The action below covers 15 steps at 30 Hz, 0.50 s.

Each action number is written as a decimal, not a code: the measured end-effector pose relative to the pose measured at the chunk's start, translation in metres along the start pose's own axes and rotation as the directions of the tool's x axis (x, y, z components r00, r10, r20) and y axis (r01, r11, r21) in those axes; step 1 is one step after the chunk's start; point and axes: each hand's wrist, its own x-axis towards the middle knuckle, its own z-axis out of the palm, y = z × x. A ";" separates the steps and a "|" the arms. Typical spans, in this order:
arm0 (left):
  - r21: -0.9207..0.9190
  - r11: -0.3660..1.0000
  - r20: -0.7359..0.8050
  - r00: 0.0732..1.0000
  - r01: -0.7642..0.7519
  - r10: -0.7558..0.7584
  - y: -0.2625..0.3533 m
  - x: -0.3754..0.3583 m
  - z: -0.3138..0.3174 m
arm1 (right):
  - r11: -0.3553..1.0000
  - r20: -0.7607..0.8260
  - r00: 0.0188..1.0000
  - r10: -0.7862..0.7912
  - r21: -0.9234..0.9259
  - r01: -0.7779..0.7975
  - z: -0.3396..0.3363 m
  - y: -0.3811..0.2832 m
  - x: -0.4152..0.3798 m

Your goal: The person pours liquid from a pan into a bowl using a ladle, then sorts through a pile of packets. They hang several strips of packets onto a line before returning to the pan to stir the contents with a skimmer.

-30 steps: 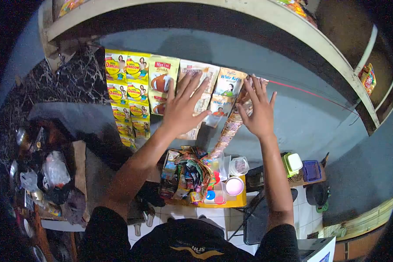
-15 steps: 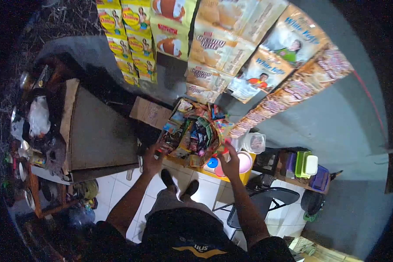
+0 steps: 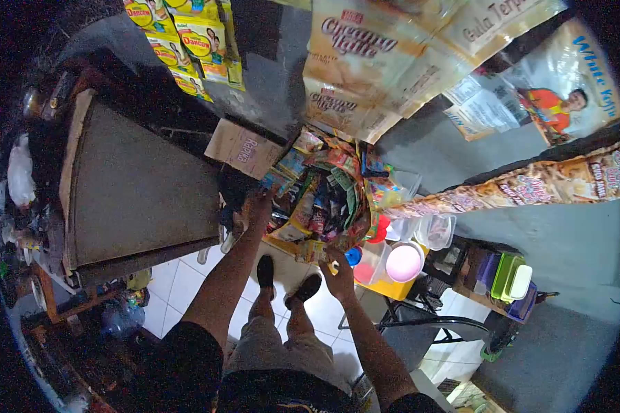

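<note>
A round container point(image 3: 355, 230) packed with colourful sachets point(image 3: 317, 203) stands in front of me; sachets hide most of its wall. My left hand point(image 3: 258, 206) is at its left side, beside blue sachets point(image 3: 277, 180), its fingertips too dark and hidden to make out. At the front edge, my right hand point(image 3: 337, 277) has its fingers bent in a pinch at a small yellow sachet point(image 3: 311, 251) that hangs over the rim. A brown cardboard box point(image 3: 243, 149) with printed lettering sits just behind my left hand.
Strips of coffee and milk sachets point(image 3: 358, 62) hang on the wall ahead. A yellow table point(image 3: 397, 289) holds plastic tubs, including a pink-lidded tub point(image 3: 405, 262). A large grey-topped box point(image 3: 141, 193) stands left, a black chair point(image 3: 434, 323) right.
My view has moved closer to the sachets. My left hand has gone further along the container's left side; my right hand has shifted from its right side to the front edge.
</note>
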 end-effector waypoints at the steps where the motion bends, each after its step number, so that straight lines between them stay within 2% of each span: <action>1: 0.119 0.993 -0.041 0.999 0.018 -0.013 0.000 0.010 0.013 | 1.000 -0.001 1.000 -0.006 -0.002 0.006 0.002 -0.004 0.002; 3: 0.343 0.936 -0.131 0.991 0.080 -0.037 0.008 0.021 0.038 | 0.993 0.000 0.994 0.106 0.059 -0.106 0.003 -0.019 -0.004; 4: 0.447 0.887 -0.177 0.983 0.117 -0.040 0.015 0.026 0.047 | 0.999 0.016 1.000 0.025 0.042 -0.026 0.004 -0.018 -0.003; 5: 0.541 0.826 -0.221 0.975 0.157 -0.041 0.019 0.035 0.061 | 0.999 0.010 1.000 0.028 0.039 -0.028 0.004 -0.023 -0.003; 7: 0.700 0.673 -0.306 0.952 0.240 -0.021 0.034 0.035 0.085 | 0.980 0.056 0.982 0.179 0.081 -0.183 0.004 -0.037 -0.003; 8: 0.762 0.582 -0.346 0.938 0.283 -0.002 0.042 0.043 0.097 | 0.993 0.034 0.996 0.080 0.088 -0.082 0.009 -0.022 -0.005; 10: 0.850 0.374 -0.419 0.907 0.371 0.052 0.063 0.045 0.122 | 0.987 0.022 0.992 0.125 0.103 -0.127 0.014 -0.020 -0.001; 11: 0.849 0.372 -0.421 0.905 0.374 0.051 0.070 0.041 0.129 | 0.977 0.014 0.985 0.173 0.122 -0.174 0.018 -0.021 -0.001; 13: 0.560 0.820 -0.299 0.952 0.120 0.065 0.085 0.029 0.146 | 0.979 0.013 0.989 0.150 0.136 -0.150 0.023 -0.030 0.007; 14: 0.560 0.820 -0.296 0.953 0.117 0.066 0.098 0.019 0.163 | 0.981 0.010 0.992 0.127 0.146 -0.127 0.025 -0.035 0.012; 15: 0.458 0.862 -0.379 0.925 0.217 -0.031 0.115 0.005 0.184 | 0.981 0.008 0.992 0.126 0.147 -0.126 0.027 -0.036 0.017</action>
